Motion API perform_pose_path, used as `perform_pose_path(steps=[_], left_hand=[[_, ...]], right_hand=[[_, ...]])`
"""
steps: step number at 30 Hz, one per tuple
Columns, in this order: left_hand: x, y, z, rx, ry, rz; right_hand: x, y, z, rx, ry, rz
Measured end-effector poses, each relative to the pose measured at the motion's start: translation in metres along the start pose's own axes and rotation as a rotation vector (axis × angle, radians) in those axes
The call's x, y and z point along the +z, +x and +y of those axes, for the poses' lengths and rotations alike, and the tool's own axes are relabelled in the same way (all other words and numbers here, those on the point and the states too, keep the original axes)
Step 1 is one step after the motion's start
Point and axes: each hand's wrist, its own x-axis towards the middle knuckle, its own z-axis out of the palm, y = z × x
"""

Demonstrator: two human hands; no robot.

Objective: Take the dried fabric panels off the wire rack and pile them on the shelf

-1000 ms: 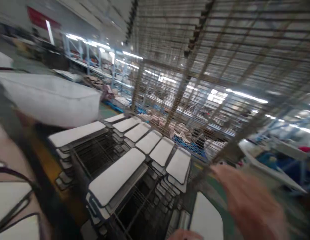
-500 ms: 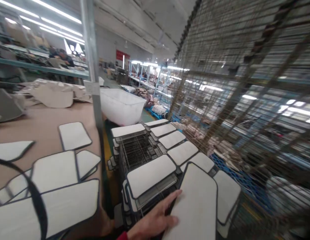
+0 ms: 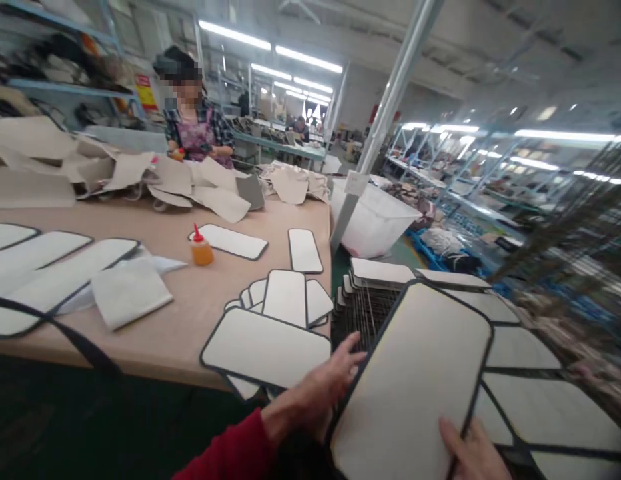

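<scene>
A large white panel with a dark edge is tilted in front of me. My right hand grips its lower right edge, thumb on the white face. At its left edge is my left hand, fingers apart, next to the panel; whether it touches the panel is unclear. Just left of that hand, a similar white panel lies at the table's corner, over a small pile of panels. More white panels rest on the wire rack at the right.
The brown table holds a bottle of orange liquid, cut beige pieces and more panels. A person stands behind it. A metal post rises beside a white bin. Wire racks stand at the right.
The view has swung left, bringing more of the table, the bottle and a person into sight. The held panel appears raised. My right hand now shows at its lower edge.
</scene>
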Motion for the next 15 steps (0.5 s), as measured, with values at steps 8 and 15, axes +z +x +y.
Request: perform_pose_path(steps=[8,15], left_hand=[[-0.107,-0.035,0.059,0.181,0.784,0.587],[-0.177,-0.010,-0.001,0.107,1.121,0.680]], right_hand=[[0.209,-0.013,-0.004,0.058,0.222,-0.362],[0.102,0.015,0.051,-0.410,-0.731,-0.169]])
